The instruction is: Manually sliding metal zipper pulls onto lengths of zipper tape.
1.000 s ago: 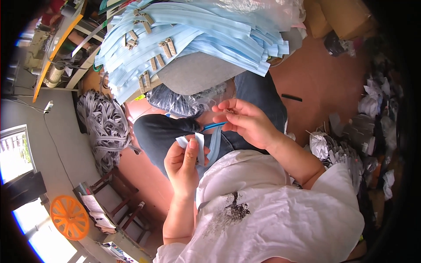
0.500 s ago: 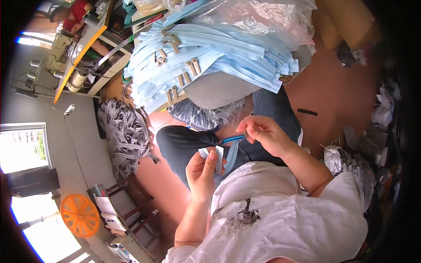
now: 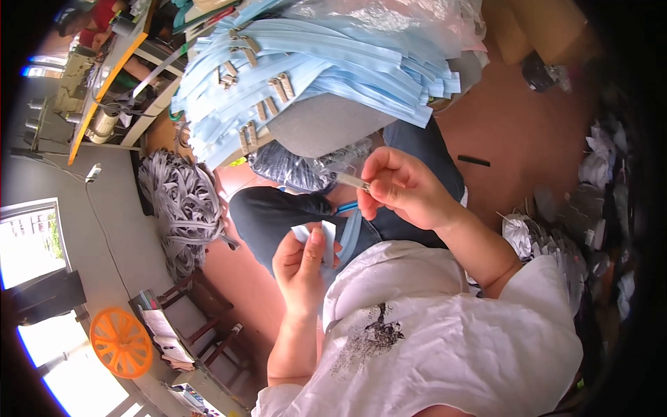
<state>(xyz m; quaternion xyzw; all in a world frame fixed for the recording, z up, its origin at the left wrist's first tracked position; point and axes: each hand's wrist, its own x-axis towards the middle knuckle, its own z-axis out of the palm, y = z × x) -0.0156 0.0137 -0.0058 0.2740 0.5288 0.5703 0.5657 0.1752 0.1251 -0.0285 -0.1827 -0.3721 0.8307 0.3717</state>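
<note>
My left hand (image 3: 299, 263) pinches the ends of a pale blue zipper tape (image 3: 328, 243) between thumb and fingers. The tape's lower length (image 3: 352, 235) hangs over my lap, with a brighter blue edge showing. Higher and to the right, my right hand (image 3: 410, 189) is closed, thumb against fingers, on a slim pale metallic piece (image 3: 352, 181) that looks like a zipper pull. The two hands are apart. Ahead of them, a heap of light blue zipper tapes (image 3: 375, 66) covers a grey board (image 3: 326, 125), with several small tan-and-metal zipper pulls (image 3: 281, 87) lying in pairs on top.
A tangled heap of grey tapes (image 3: 182, 208) lies on the floor at left. Clear plastic sheeting (image 3: 431, 21) covers the heap's far side. A person sits by a sewing machine table (image 3: 114, 76) at far left. An orange wheel (image 3: 121, 342) stands near the window; bagged items (image 3: 556, 243) lie at right.
My right hand has lifted away from the hanging tape and now shows the slim metallic piece. My left hand keeps its pinch on the tape. The whole view has shifted slightly.
</note>
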